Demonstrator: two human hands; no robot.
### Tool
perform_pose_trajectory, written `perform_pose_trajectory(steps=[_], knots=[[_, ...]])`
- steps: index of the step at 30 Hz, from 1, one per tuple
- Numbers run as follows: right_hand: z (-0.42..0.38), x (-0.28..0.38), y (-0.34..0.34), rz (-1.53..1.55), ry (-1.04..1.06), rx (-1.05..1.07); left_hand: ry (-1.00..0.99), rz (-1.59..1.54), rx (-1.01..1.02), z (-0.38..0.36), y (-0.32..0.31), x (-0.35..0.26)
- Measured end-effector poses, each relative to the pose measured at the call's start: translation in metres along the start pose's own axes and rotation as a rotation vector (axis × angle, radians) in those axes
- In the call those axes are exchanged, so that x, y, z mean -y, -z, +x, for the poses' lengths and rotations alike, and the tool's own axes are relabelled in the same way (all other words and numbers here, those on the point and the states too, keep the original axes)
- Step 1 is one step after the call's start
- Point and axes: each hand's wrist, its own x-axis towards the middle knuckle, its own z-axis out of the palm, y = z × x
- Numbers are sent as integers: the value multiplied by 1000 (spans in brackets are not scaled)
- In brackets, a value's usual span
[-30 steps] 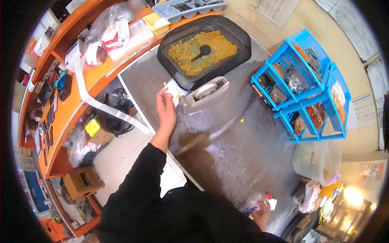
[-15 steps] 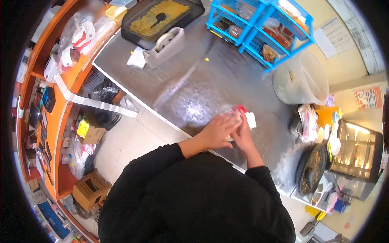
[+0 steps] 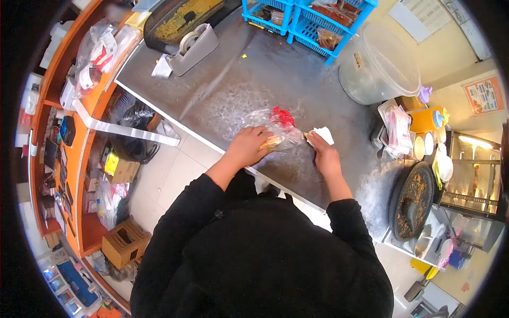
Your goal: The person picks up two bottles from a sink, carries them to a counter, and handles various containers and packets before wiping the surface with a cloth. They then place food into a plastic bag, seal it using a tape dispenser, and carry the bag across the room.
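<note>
From my station I see the left hand [image 3: 248, 147] low over the desk [image 3: 286, 69], back of the hand up, its left forearm [image 3: 221, 172] slanting inward from a black sleeve [image 3: 191, 204]. That grip is closed on a clear plastic bag [image 3: 294, 139], fingers curled over its near side. The bag lies towards the near edge, between both hands, a red patch [image 3: 283, 117] showing on it. The right hand [image 3: 325, 155] angles in just beside it, fingers pointing away from the body; this grip is closed on some white paper [image 3: 322, 135], though I cannot tell exactly where its thumb sits
</note>
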Motion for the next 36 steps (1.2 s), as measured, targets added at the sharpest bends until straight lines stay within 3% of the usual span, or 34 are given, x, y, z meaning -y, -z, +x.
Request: perform_pose_trajectory(steps=[2,5,6,9,13,16,19,20,22,23,25,28,31,34,36], knots=[[2,-5,-1,19,-37,-121,-2,8,-33,-9,21,9],[18,12,-1,42,-268,-175,19,42,-99,-24,57,35],[28,6,-8,14,-238,-231,27,57,-121,-29,69,48],[88,38,-14,77,-424,-321,35,124,-194,-48,105,95],[198,60,-44,49,-326,-396,55,167,-219,-72,155,170],[295,63,-70,62,0,-461,46,155,-208,-87,188,218],[365,59,-96,-24,44,-359,77,180,-138,-98,208,248],[378,56,-111,-117,-43,-306,73,145,-121,-99,211,255],[391,62,-129,-181,-253,-176,50,102,-75,-100,214,269],[387,65,-139,-73,-204,-143,36,72,-62,-98,213,276],[372,106,-149,-71,-221,25,-17,29,-79,-94,210,289],[340,134,-178,-88,-83,108,-67,-28,-75,-84,205,304],[327,159,-187,-155,-47,-10,-116,-55,-15,-73,203,308],[331,166,-184,-72,-200,-114,-169,-91,54,-60,201,304],[332,170,-182,-126,-185,-168,-184,-155,103,-53,204,302]])
